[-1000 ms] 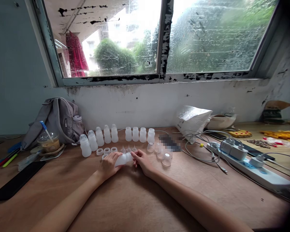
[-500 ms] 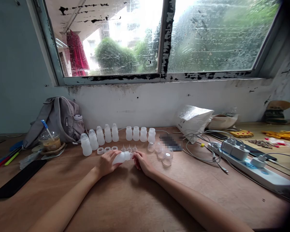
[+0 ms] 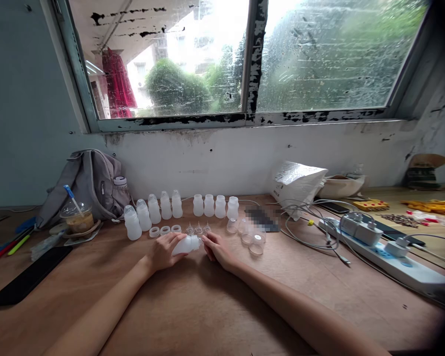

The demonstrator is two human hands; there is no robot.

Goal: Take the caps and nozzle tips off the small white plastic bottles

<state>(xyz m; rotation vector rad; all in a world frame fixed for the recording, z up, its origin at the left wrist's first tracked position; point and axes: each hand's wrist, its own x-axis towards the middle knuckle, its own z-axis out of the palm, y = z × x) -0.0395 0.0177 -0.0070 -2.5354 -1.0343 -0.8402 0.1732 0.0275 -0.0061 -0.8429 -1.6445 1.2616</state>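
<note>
In the head view, the left hand [image 3: 165, 251] has its fingers curled around 1 frosted bottle [image 3: 183, 245], held tilted low over the brown table [image 3: 193, 311] with its neck toward the right hand [image 3: 218, 249]. The right fingertips are bunched together at the neck; whether they grip anything, I cannot tell. Just beyond sit 3 rings [image 3: 165, 230] and 3 clear teats [image 3: 198, 230], with 5 capped bottles [image 3: 144, 216] and 4 uncapped bottles [image 3: 220, 206] standing behind.
</note>
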